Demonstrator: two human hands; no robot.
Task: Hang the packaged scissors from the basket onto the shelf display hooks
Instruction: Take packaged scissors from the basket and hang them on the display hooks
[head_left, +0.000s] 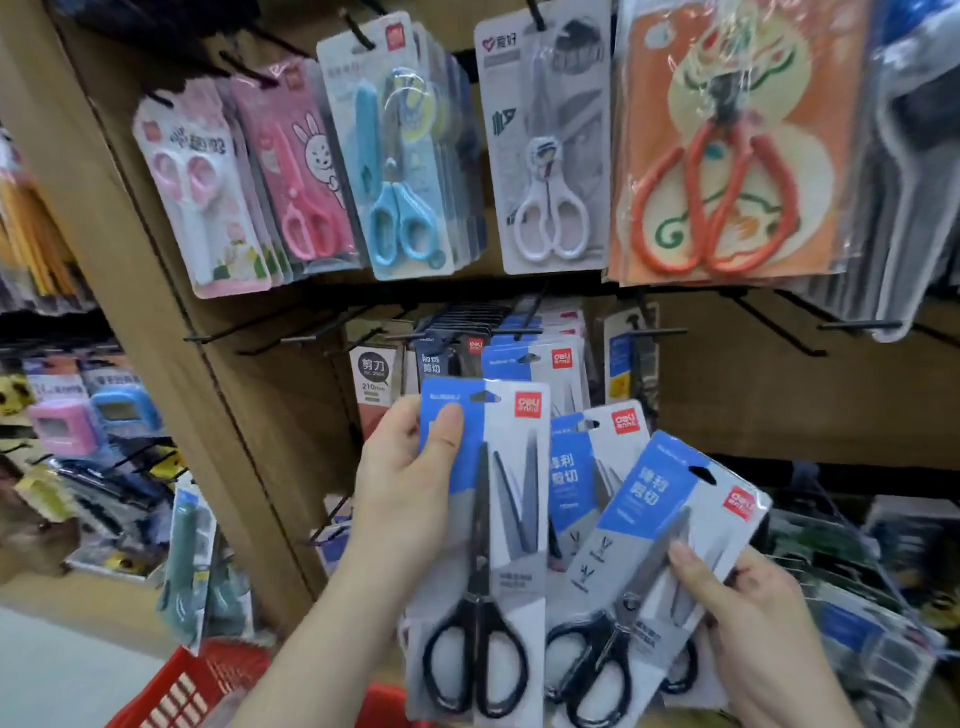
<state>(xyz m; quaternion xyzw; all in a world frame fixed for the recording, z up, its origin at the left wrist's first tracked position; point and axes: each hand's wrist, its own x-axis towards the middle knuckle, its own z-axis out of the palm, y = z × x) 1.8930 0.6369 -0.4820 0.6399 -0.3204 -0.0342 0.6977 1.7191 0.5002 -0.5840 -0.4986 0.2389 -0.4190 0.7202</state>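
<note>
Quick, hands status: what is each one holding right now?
Left hand: grips the upright scissors pack, thumb on its front.
Right hand: grips the tilted scissors pack by its lower edge.

Upper row, left to right: pink-handled scissors pack (200, 192), pink rabbit-print pack (304, 171), blue-handled pack (397, 156), white-handled pack (545, 150), orange-handled pack (727, 145) on an orange card. Adjoining aisle at left: a pink gadget (62, 426) and a blue gadget (122, 408) side by side (type unclear, blurred). Lower down, a green packaged item (184, 566) hangs.
</note>
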